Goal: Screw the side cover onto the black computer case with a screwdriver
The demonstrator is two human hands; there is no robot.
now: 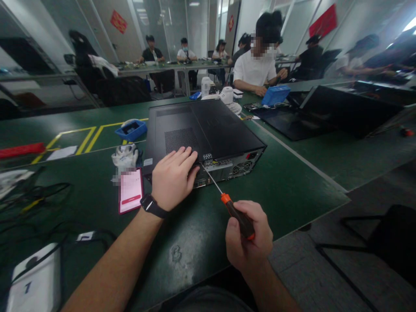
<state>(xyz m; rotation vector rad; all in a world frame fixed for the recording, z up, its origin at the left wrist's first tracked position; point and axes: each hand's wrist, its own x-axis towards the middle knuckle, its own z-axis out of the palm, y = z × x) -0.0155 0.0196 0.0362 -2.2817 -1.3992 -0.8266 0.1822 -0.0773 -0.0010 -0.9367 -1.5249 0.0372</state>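
A black desktop computer case (212,128) lies flat on the green table, its rear panel with ports and a fan grille turned toward me. My left hand (173,173) rests on the top near the rear edge, fingers stretched out, thumb bent down over the edge. My right hand (251,232) is wrapped round the dark, orange-trimmed handle of a screwdriver (238,214). The shaft points up and left, and its tip meets the top of the rear panel beside my left thumb. Whether a screw sits under the tip, I cannot make out.
Left of the case are a phone (131,190), gloves (125,156) and a small blue bin (131,130). Cables and a white box (35,277) lie at the lower left. Behind stands a white fan (227,94); a co-worker (256,69) sits across, near dark panels (341,112).
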